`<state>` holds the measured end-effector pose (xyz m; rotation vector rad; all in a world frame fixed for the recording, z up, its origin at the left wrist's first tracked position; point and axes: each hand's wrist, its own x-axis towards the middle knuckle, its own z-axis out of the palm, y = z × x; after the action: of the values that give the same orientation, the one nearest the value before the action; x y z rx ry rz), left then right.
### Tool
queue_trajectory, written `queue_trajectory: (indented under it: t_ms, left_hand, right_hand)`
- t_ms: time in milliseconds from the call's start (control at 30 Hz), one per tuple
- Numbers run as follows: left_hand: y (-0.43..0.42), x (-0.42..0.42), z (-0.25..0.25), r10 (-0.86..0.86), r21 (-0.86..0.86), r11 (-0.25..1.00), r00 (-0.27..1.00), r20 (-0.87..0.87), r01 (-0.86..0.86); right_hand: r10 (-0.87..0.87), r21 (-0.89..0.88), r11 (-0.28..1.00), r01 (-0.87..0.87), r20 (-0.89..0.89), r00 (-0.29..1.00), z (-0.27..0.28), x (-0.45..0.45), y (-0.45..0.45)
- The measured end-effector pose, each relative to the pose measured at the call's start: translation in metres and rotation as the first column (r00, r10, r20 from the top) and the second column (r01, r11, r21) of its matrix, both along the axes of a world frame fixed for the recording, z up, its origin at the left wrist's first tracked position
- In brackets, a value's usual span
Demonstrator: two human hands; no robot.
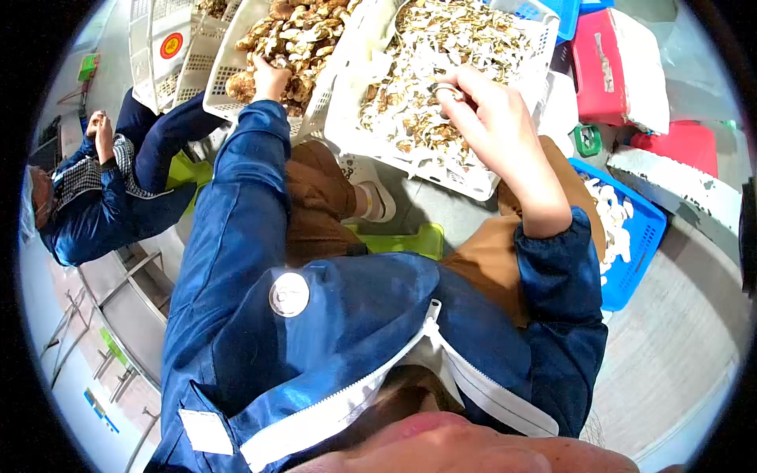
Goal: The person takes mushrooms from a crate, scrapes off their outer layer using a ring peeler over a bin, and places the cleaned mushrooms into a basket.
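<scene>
The person's left hand (272, 81) is resting at the brown mushrooms (306, 39) in the left white crate (217, 75); its fingertips are partly hidden among them, so whether that grip is closing on a piece cannot be told. The right hand (493, 118) is hovering over the right white crate (465, 184), its grip pinching a small dark item (447, 88), possibly a blade, between thumb and fingers. Thin pale fragments (453, 39) are covering that crate's floor. White pieces (613, 213) are lying in the blue basket (637, 272) beside the right leg. Judging by these contents, a considerable portion is already standing processed, while the brown mushrooms are apparently awaiting handling, leaving the work incomplete.
</scene>
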<state>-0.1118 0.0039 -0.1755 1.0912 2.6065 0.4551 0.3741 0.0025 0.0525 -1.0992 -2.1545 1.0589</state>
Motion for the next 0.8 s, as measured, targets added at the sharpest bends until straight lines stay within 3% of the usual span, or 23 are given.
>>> queue_trajectory:
  t_ms: [33, 133, 200, 233, 267, 300, 400, 433, 500, 667, 700, 800]
  left_hand:
    - [-0.003, 0.001, 0.0, -0.048, 0.139, 0.988, 0.995, -0.092, 0.061]
    - [0.013, 0.019, 0.066, 0.005, 0.101, 0.995, 1.0, -0.03, -0.001]
    - [0.017, 0.04, 0.11, -0.105, 0.29, 0.957, 0.956, 0.275, 0.022]
    - [0.016, 0.06, 0.138, -0.169, 0.315, 0.949, 0.867, 0.469, 0.014]
    - [0.015, 0.082, 0.168, -0.206, 0.319, 0.948, 0.739, 0.642, -0.013]
    - [0.016, 0.097, 0.186, -0.262, 0.301, 0.954, 0.505, 0.822, 0.004]
    - [-0.007, 0.181, 0.222, -0.392, 0.401, 0.916, 0.171, 0.904, -0.016]
    - [-0.014, 0.207, 0.229, -0.401, 0.404, 0.914, 0.065, 0.914, -0.041]
    - [-0.028, 0.242, 0.225, -0.369, 0.367, 0.929, 0.05, 0.928, 0.049]
    - [-0.04, 0.276, 0.249, -0.466, 0.45, 0.871, 0.038, 0.884, 0.199]
    - [-0.039, 0.271, 0.246, -0.441, 0.424, 0.885, 0.056, 0.896, 0.192]
    - [-0.035, 0.276, 0.245, -0.424, 0.423, 0.898, -0.02, 0.906, 0.123]
  right_hand:
    - [0.002, -0.002, 1.0, -0.002, -0.016, 1.0, -0.001, 0.001, 0.0]
    - [0.016, 0.011, 1.0, -0.016, -0.055, 0.998, -0.006, 0.004, 0.001]
    - [-0.016, -0.037, 0.999, 0.012, -0.113, 0.994, -0.011, 0.005, 0.002]
    - [-0.032, -0.059, 0.998, 0.024, -0.14, 0.99, -0.01, 0.006, 0.002]
    - [-0.061, -0.062, 0.996, 0.058, -0.052, 0.997, -0.002, 0.01, 0.002]
    - [-0.077, -0.13, 0.99, 0.058, -0.146, 0.986, -0.002, 0.012, 0.004]
    - [-0.21, -0.362, 0.931, 0.049, -0.422, 0.882, -0.007, 0.019, 0.008]
    - [-0.188, -0.341, 0.94, 0.022, -0.464, 0.865, 0.001, 0.024, 0.009]
    - [-0.207, -0.306, 0.949, 0.073, -0.435, 0.876, 0.011, 0.031, 0.005]
    - [-0.198, -0.025, 0.98, 0.198, -0.246, 0.949, 0.045, 0.013, -0.006]
    - [-0.104, 0.117, 0.982, 0.146, -0.308, 0.945, 0.035, 0.011, -0.001]
    - [0.023, 0.249, 0.967, 0.054, -0.295, 0.955, 0.024, 0.009, 0.007]
